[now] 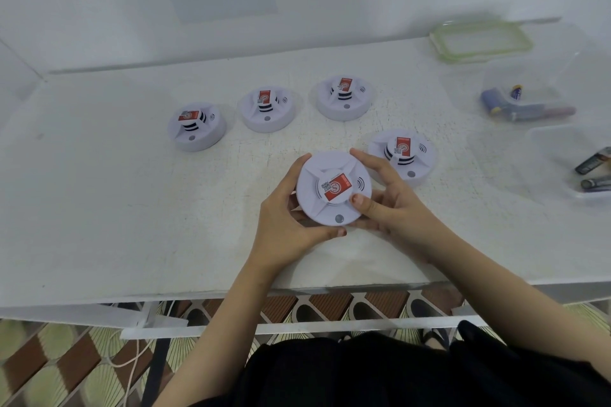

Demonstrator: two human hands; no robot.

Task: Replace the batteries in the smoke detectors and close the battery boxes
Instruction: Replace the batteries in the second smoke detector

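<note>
- Left hand [284, 208] — fingers are curled round the left rim of the held detector [334, 190], thumb at its near edge; a firm grip.
- Right hand [386, 198] — fingers are wrapped round the right rim, and the thumb is laid on the top face beside the red-labelled cap; also gripping.
- Held detector: face up, at the near centre of the tabletop [132, 208]. Whether it is lifted or resting cannot be told. No battery box is shown on this face.
- Step judged: the unit is to be turned over or twisted open. The grip is best kept on the rim, the thumb taken off the raised cap, and the turn made low over the tabletop.
- Neighbouring detector [401, 155]: just beside the right hand, to be cleared during the turn.
- Row of three detectors [267, 109]: farther back, face up.
- Near tub [535, 139] and far tub [496, 76]: at the right, with batteries inside. Which set is fresh cannot be told.
- Green-rimmed lid [481, 38]: far right.
</note>
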